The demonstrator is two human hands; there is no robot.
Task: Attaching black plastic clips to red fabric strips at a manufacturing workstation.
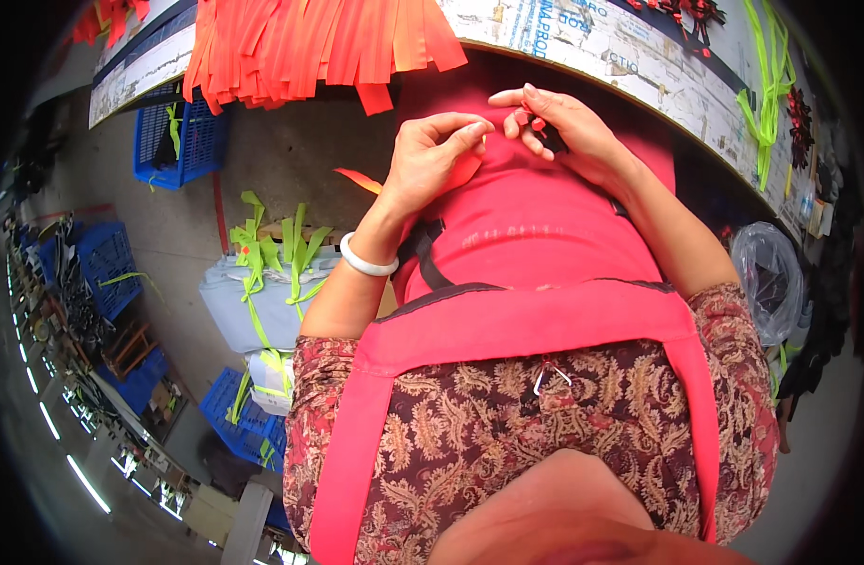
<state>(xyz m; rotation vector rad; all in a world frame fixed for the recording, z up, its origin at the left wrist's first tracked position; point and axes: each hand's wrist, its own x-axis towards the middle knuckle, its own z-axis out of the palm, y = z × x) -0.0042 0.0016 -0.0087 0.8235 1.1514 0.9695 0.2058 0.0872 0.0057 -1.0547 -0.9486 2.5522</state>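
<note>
My left hand is held over the lap of a red apron, thumb and forefinger pinched together. It grips an orange fabric strip, whose tail sticks out past the wrist; most of the strip is hidden by the hand. A few centimetres to the right, my right hand curls its fingers around small black-and-red pieces, their exact kind partly covered by the fingers. The two hands are apart. A thick bunch of orange strips hangs over the table edge, ahead and left.
The worktable runs across the front, with black-and-red pieces and yellow-green strips on it. Left on the floor are a blue crate and grey bundles tied with yellow-green strips. A clear plastic bag stands right.
</note>
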